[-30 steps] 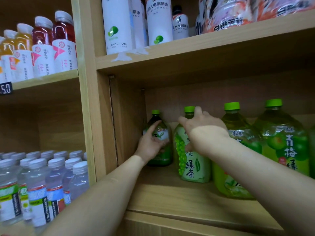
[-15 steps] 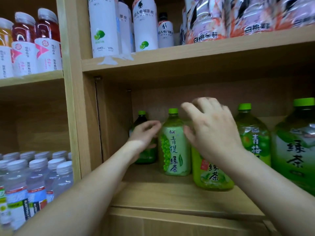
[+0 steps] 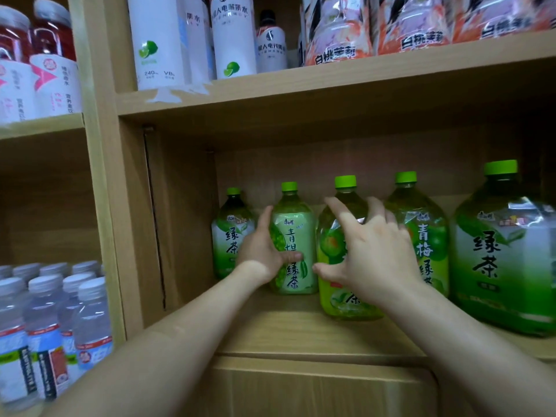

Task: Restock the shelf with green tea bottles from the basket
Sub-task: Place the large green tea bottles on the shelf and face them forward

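since half a second ago the left hand point(image 3: 264, 254) has come off the leftmost green tea bottle point(image 3: 229, 234) in the back corner and shifted one place to the right. it now grips the pale-labelled green tea bottle point(image 3: 296, 236), thumb across the front of the label and fingers up its left side. the right hand point(image 3: 373, 251) has dropped lower, so the cap of the plum green tea bottle point(image 3: 331, 251) behind it shows again. its fingers are spread and nearly straight, holding nothing; whether they touch that bottle cannot be told. five green-capped bottles stand upright and close together along the wooden shelf point(image 3: 285, 329). the basket is out of view. this reads as squaring up the row, not adding to it. fetching another bottle would mean drawing a hand back out.
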